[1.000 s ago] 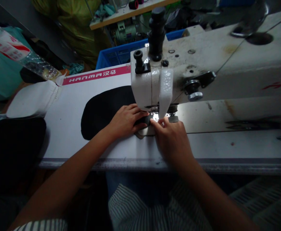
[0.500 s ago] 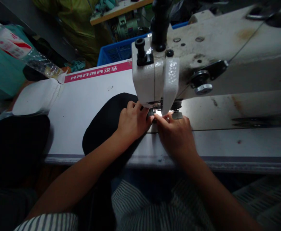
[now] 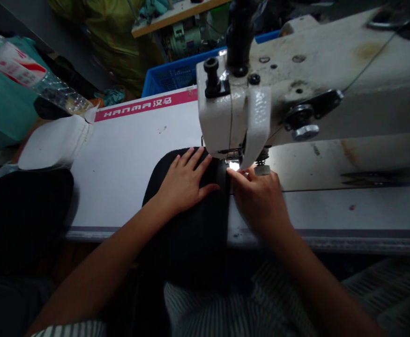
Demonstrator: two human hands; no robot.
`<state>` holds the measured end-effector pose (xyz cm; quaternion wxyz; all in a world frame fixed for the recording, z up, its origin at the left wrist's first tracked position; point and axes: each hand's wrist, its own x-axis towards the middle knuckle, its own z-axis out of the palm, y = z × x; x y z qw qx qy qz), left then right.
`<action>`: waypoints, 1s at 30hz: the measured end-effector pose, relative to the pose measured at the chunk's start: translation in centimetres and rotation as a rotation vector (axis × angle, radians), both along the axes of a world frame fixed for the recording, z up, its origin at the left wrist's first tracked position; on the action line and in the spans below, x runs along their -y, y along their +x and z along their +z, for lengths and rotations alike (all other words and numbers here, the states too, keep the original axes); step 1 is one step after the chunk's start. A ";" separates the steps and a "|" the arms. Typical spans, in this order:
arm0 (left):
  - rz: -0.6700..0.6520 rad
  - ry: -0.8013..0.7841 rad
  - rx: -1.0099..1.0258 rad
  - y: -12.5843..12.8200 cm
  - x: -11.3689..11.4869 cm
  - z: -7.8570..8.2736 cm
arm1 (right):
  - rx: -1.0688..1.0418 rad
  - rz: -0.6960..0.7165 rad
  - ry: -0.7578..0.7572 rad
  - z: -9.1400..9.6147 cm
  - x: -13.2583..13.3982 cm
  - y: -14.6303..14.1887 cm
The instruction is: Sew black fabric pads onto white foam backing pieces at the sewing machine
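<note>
- Left hand (image 3: 183, 185): open, palm down, fingers spread, pressing flat on the black fabric piece (image 3: 187, 229); it does not grip the piece.
- Right hand (image 3: 257, 201): fingers curled, fingertips (image 3: 231, 172) at the right edge of the black fabric piece, just beside the presser foot (image 3: 233, 159). Whether they pinch the edge or only press on it cannot be told.
- Black fabric piece: lies on the white sewing table (image 3: 127, 140), under the left hand and reaching the presser foot, with its near part hanging over the table's front edge towards the person's lap. The part under the needle is hidden.
- Sewing machine head (image 3: 222, 112): cream-white, worn and stained, standing over the fabric, with a silver knob (image 3: 305, 133) on its front.
- Pink strip (image 3: 145, 105): printed "HANMA", along the far side of the table.
- White padded piece (image 3: 55, 142): on the table's left end, beside a dark heap (image 3: 18, 220).
- Plastic bottle (image 3: 25, 70): clear, red-labelled, at upper left.
- Blue plastic crate (image 3: 176, 75): behind the table.
- Striped shirt (image 3: 205, 304): worn by the person, at the bottom of the view.
</note>
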<state>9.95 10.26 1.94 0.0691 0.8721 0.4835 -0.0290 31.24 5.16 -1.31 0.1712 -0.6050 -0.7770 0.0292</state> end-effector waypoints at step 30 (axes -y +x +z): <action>0.523 0.203 -0.016 -16.6 -7.9 2.3 | -0.162 0.371 0.406 -6.9 2.0 -0.6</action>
